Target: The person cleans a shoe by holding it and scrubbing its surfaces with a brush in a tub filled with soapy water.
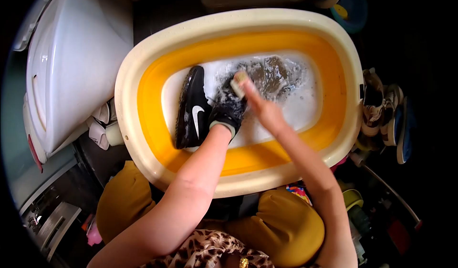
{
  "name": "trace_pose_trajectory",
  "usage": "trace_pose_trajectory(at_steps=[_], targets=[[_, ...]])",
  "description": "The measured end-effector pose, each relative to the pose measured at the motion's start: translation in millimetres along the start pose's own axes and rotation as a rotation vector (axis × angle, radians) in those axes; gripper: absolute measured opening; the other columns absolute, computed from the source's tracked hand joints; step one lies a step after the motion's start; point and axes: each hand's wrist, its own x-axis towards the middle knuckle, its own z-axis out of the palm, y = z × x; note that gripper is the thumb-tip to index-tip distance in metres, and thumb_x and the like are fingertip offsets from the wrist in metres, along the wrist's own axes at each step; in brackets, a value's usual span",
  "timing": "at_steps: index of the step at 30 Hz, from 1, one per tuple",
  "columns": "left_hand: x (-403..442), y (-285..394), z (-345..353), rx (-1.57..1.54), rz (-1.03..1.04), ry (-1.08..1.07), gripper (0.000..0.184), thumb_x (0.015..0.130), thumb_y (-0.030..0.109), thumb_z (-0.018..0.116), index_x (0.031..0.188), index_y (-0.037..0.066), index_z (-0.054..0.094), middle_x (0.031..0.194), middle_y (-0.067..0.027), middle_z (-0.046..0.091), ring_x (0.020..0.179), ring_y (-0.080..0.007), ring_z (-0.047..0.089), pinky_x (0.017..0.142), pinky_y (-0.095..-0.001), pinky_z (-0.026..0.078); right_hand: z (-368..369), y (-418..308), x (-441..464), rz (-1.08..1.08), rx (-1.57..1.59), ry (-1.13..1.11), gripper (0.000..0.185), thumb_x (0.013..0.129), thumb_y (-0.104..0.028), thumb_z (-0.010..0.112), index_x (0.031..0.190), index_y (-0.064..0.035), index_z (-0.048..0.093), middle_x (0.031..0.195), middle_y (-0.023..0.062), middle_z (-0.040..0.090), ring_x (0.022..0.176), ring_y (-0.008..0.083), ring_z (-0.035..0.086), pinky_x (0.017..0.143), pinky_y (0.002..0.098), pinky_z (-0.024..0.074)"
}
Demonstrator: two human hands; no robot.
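1. We see a cream-and-yellow tub (336, 91) spread across the middle, in front of the person's knees.
2. We find a large white basin (86, 53) just beyond the tub's left side.
3. Inside the tub we see white suds (300, 106), with dark water showing through toward the far side.
4. We see two black shoes in the tub: the left one (192, 94) lies by the left wall, its white mark showing; the other (226, 101), wet and foamy, is just beside it.
5. We see the left hand (223, 128) thrust into the foamy shoe; its fingers are hidden, so we cannot tell how open they are.
6. We see the right hand (255, 96) closed round a brush.
7. We see that brush (237, 87) against the foamy shoe's upper.
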Motion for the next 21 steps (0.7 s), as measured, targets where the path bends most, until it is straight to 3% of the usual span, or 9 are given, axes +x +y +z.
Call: trace_pose_trajectory(at_steps=[3,5,7,11,12,14,16,19,21], targets=[[-6,-5,0,-0.021,-0.059,-0.094,0.023,0.09,0.021,0.04,0.106,0.009,0.052,0.11,-0.0106,0.052,0.102,-0.0241,0.051,0.09,-0.0331,0.042,20,-20,-46,-0.184,0.088,-0.015,0.059,0.089,-0.02,0.054,0.139,-0.0418,0.033,0.072,0.0212,0.063,0.062,0.037,0.063,0.059,0.044,0.051],[-4,-1,-4,-0.077,-0.067,-0.081,0.025,0.09,0.019,0.041,0.11,0.008,0.052,0.113,-0.0116,0.052,0.104,-0.0247,0.051,0.09,-0.0327,0.042,-5,-13,-23,0.003,-0.178,-0.235,0.054,0.09,-0.021,0.051,0.138,-0.0418,0.036,0.07,0.0191,0.063,0.061,0.036,0.063,0.057,0.0451,0.0504],[5,0,4,-0.137,-0.044,-0.025,0.027,0.089,0.018,0.042,0.113,0.007,0.052,0.116,-0.0126,0.052,0.105,-0.0253,0.052,0.091,-0.0323,0.041,-4,12,20,0.003,-0.257,-0.056,0.052,0.089,-0.017,0.048,0.135,-0.0398,0.04,0.071,0.018,0.064,0.062,0.0361,0.063,0.055,0.0464,0.0491],[9,-17,23,0.215,0.112,-0.006,0.031,0.083,0.016,0.046,0.111,0.004,0.052,0.113,-0.0167,0.054,0.105,-0.0257,0.052,0.088,-0.0346,0.042,25,5,0,-0.076,0.15,0.028,0.057,0.089,-0.018,0.05,0.139,-0.0385,0.034,0.081,0.0243,0.064,0.072,0.0405,0.063,0.066,0.0437,0.0515],[13,-14,20,0.209,0.122,0.011,0.031,0.083,0.016,0.046,0.111,0.004,0.052,0.113,-0.0167,0.054,0.105,-0.0257,0.052,0.088,-0.0346,0.042,18,-20,-24,-0.036,0.065,-0.155,0.062,0.088,-0.015,0.053,0.141,-0.0379,0.031,0.084,0.0251,0.063,0.073,0.0399,0.063,0.07,0.043,0.0516],[7,0,-4,0.429,0.078,-0.352,0.027,0.087,0.017,0.043,0.11,0.009,0.055,0.111,-0.0149,0.058,0.101,-0.0267,0.056,0.083,-0.0335,0.045,19,-17,-38,-0.125,0.11,-0.071,0.067,0.086,-0.013,0.055,0.141,-0.0408,0.03,0.079,0.0243,0.063,0.068,0.0378,0.064,0.065,0.0427,0.0514],[1,22,-37,0.231,-0.231,-0.46,0.034,0.089,0.016,0.042,0.12,0.007,0.052,0.122,-0.0146,0.054,0.108,-0.0256,0.054,0.091,-0.0343,0.043,14,13,-18,-0.105,-0.051,-0.086,0.059,0.089,-0.018,0.052,0.14,-0.0404,0.033,0.073,0.022,0.063,0.062,0.0377,0.062,0.055,0.0425,0.0495],[2,24,-32,0.08,-0.028,0.007,0.035,0.092,0.012,0.038,0.125,0.005,0.05,0.128,-0.0135,0.051,0.114,-0.025,0.052,0.096,-0.0324,0.041,-14,-6,27,0.083,-0.155,-0.104,0.051,0.092,-0.019,0.048,0.138,-0.0391,0.037,0.082,0.0262,0.062,0.07,0.0395,0.063,0.065,0.0429,0.0497],[-4,-3,-2,-0.115,0.0,0.092,0.034,0.086,0.019,0.051,0.117,0.005,0.054,0.114,-0.0178,0.057,0.107,-0.0281,0.055,0.092,-0.0349,0.043,-3,-10,6,0.063,-0.064,-0.107,0.053,0.091,-0.018,0.051,0.138,-0.0384,0.037,0.085,0.0256,0.062,0.072,0.0396,0.063,0.066,0.0425,0.0499]])
